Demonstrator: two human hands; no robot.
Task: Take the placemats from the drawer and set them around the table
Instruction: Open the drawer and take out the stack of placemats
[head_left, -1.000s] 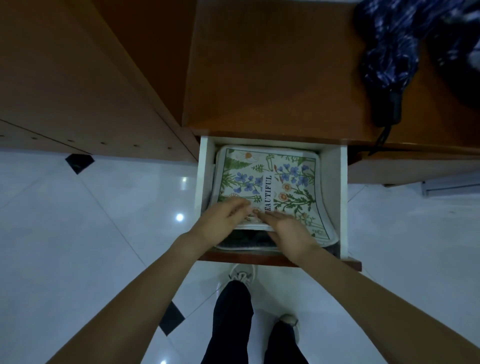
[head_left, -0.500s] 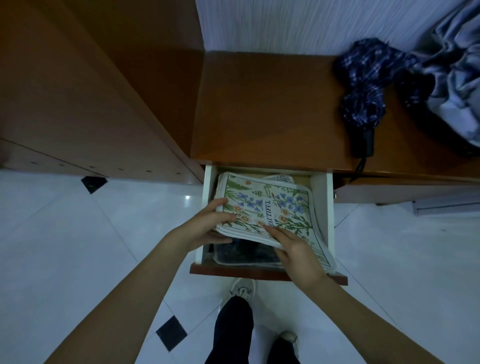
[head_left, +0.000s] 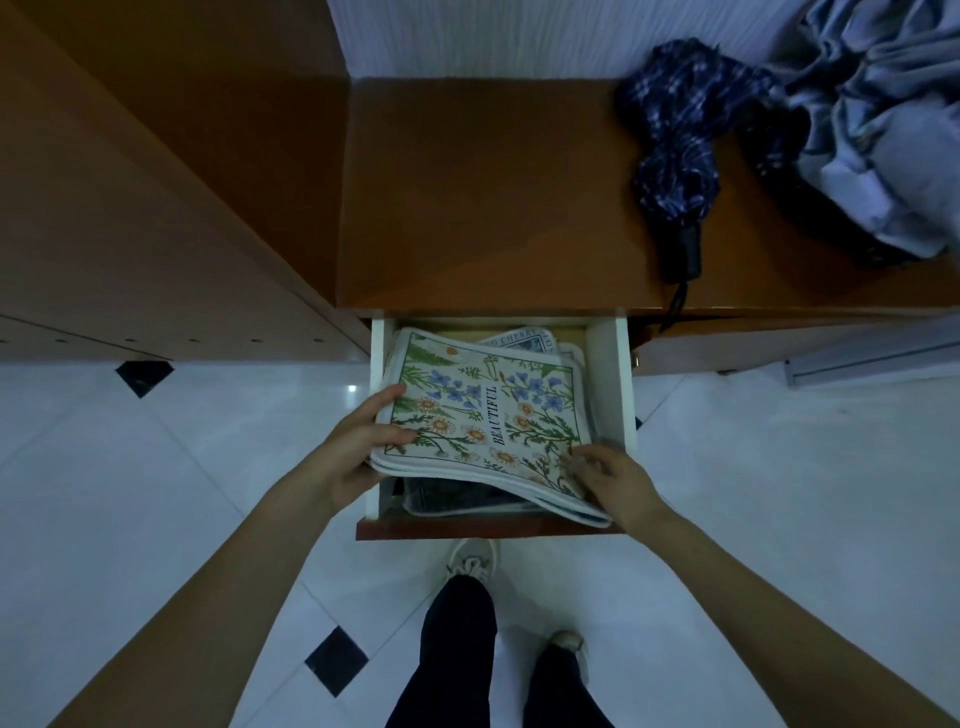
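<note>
Both hands grip placemats (head_left: 488, 415) | left hand (head_left: 348, 457), right hand (head_left: 621, 483) fingers curled on edges | floral, "BEAUTIFUL" print | drawer (head_left: 621, 384) open

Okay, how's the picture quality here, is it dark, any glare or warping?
Head view: dim with a bluish cast, yet the floral placemats stay sharp enough to read the print; a small glare spot shines on the floor tiles; wide-angle distortion bends the cabinet edges and stretches both forearms.

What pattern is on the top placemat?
Blue and white flowers with green leaves on cream, head view: top placemat.
</note>
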